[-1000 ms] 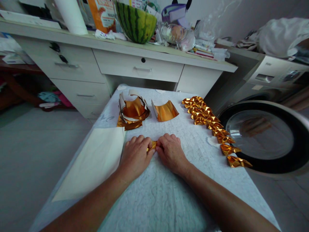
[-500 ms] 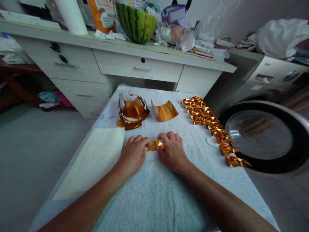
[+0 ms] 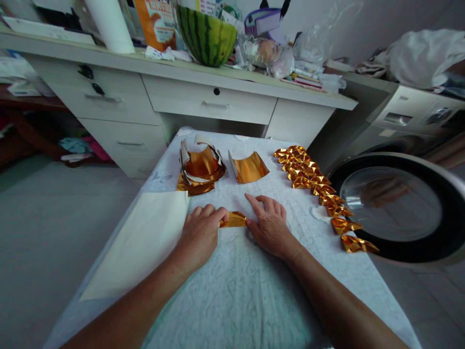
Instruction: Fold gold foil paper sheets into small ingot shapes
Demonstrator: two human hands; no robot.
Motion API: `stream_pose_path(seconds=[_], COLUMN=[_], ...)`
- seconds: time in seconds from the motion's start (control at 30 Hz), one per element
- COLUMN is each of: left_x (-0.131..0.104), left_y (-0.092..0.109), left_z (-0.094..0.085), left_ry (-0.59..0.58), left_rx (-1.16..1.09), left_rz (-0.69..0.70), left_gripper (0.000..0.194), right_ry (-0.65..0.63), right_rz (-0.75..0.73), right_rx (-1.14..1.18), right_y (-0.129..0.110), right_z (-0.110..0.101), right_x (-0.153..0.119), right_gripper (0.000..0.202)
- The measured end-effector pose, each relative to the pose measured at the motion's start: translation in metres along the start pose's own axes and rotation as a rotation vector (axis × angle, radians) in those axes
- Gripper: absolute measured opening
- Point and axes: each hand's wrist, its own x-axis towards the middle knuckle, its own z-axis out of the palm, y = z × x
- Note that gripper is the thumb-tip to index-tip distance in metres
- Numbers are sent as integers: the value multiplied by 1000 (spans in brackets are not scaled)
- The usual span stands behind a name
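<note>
A folded strip of gold foil paper [image 3: 233, 219] lies flat on the cloth-covered table between my hands. My left hand [image 3: 204, 228] is closed on its left end, thumb and forefinger pinching it. At the right end, my right hand [image 3: 269, 223] has its fingers spread, with the thumb touching the strip's tip and the forefinger pointing away over the cloth. Beyond my hands sit a stack of curled gold foil sheets [image 3: 201, 167] and one single curled gold sheet [image 3: 251, 167]. Several folded gold foil pieces [image 3: 312, 179] run in rows along the table's right side.
A pale paper sheet [image 3: 141, 242] lies on the table's left edge. Behind stands a white desk [image 3: 212, 104] bearing half a watermelon [image 3: 206, 38] and clutter. An open washing machine door [image 3: 394, 206] is close to the table's right edge.
My right hand has slid a little to the right and its fingers have opened off the strip, showing more of it. My left hand keeps its hold.
</note>
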Motion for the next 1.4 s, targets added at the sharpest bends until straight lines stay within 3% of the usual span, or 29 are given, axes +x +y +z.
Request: stream_pose_path(seconds=[0.63, 0.87, 1.0, 1.13, 1.27, 1.4], left_x=[-2, -2, -2, -3, -4, -4], left_y=[-4, -5, -3, 2, 5, 5], left_z=[-1, -3, -5, -8, -8, -6], left_ry=[-14, -25, -18, -14, 21, 41], left_rx=[-55, -54, -55, -20, 10, -11], left_rz=[52, 68, 80, 77, 91, 117], left_gripper=[43, 48, 48, 33, 17, 17], right_ry=[-113, -98, -65, -59, -72, -53], right_rz=[-39, -61, -67, -174, -239, -263], right_rx=[0, 32, 147, 251, 247, 231], right_y=[9, 11, 11, 5, 0, 0], right_z=[-9, -9, -15, -19, -16, -12], right_x=[-1, -1, -1, -1, 0, 2], right_gripper=[69, 64, 50, 37, 24, 16])
